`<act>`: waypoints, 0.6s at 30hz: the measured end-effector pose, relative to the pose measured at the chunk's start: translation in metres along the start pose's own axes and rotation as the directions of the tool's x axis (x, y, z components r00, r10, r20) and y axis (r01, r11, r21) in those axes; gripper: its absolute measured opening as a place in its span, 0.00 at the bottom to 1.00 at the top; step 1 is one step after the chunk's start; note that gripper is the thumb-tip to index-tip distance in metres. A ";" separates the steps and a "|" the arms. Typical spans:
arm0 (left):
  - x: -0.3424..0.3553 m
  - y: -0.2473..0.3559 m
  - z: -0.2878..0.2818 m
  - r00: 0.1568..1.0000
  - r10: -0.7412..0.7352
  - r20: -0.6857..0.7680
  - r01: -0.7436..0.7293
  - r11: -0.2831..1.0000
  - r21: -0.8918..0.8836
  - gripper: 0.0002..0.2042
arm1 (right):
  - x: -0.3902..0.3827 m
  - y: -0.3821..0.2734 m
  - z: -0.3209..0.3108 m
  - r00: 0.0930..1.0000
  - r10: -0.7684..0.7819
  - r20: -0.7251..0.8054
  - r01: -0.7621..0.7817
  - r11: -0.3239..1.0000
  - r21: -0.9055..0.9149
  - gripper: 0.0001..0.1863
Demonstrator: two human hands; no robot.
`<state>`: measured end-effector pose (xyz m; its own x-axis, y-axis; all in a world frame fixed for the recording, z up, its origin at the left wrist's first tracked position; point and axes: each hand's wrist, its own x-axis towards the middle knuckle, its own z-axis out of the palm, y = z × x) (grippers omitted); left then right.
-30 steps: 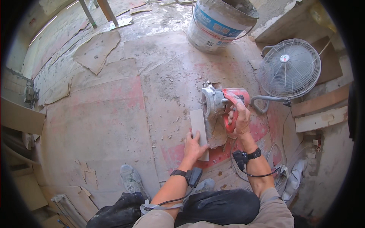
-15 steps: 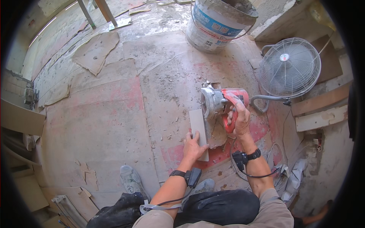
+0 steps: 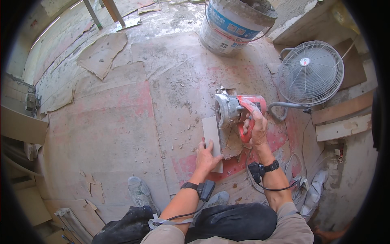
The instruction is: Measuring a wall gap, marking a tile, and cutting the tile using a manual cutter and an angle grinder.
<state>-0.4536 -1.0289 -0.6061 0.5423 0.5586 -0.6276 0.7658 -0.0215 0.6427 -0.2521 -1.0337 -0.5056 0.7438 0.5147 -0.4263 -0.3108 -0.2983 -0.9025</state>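
My right hand (image 3: 257, 127) is wrapped round the red handle of a dusty handheld circular saw (image 3: 228, 109), which has a silver guard and a red motor body. The saw rests low over the floor with its guard at the far end of a narrow pale tile strip (image 3: 211, 132). Across the near half of that strip lies my left hand (image 3: 208, 157), fingers on its left side and thumb at its right edge. Where the blade meets the strip is hidden by the guard. Under the saw is a dusty brown piece (image 3: 232, 147) that I cannot make out.
A bucket (image 3: 228, 38) stands beyond the saw. To the right is a round floor fan (image 3: 310, 73), with wooden boards (image 3: 343, 106) beside it. Cables (image 3: 298, 162) and a crumpled pale bag (image 3: 316, 191) lie near my right forearm. Dusty cardboard sheets (image 3: 101, 126) cover the floor.
Both hands, the saw and the tile strip keep their places. At the lower right rim, a blurred skin-coloured shape has shifted slightly left.
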 end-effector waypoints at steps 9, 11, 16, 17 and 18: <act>-0.006 0.005 -0.006 1.000 0.015 -0.013 -0.015 1.000 0.005 0.42 | -0.001 -0.003 -0.001 0.999 0.030 -0.024 -0.029 0.999 0.028 0.28; -0.010 0.008 -0.010 1.000 0.006 -0.003 -0.006 1.000 0.014 0.42 | -0.003 -0.008 0.000 0.998 0.044 -0.033 -0.043 0.999 0.027 0.28; -0.009 0.009 -0.010 1.000 -0.001 0.007 0.001 1.000 0.011 0.42 | -0.003 -0.010 0.001 1.000 0.029 -0.006 -0.029 0.999 0.036 0.27; -0.009 0.009 -0.010 1.000 -0.003 0.011 0.003 1.000 0.014 0.42 | -0.003 -0.011 0.002 1.000 0.028 -0.005 -0.028 0.999 0.034 0.27; -0.010 0.009 -0.011 1.000 -0.007 0.017 0.007 1.000 0.018 0.42 | -0.004 -0.012 0.003 0.999 0.029 -0.012 -0.029 0.998 0.047 0.26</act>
<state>-0.4558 -1.0250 -0.5890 0.5428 0.5446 -0.6394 0.7756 -0.0328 0.6304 -0.2533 -1.0298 -0.4935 0.7418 0.4958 -0.4516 -0.3594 -0.2747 -0.8918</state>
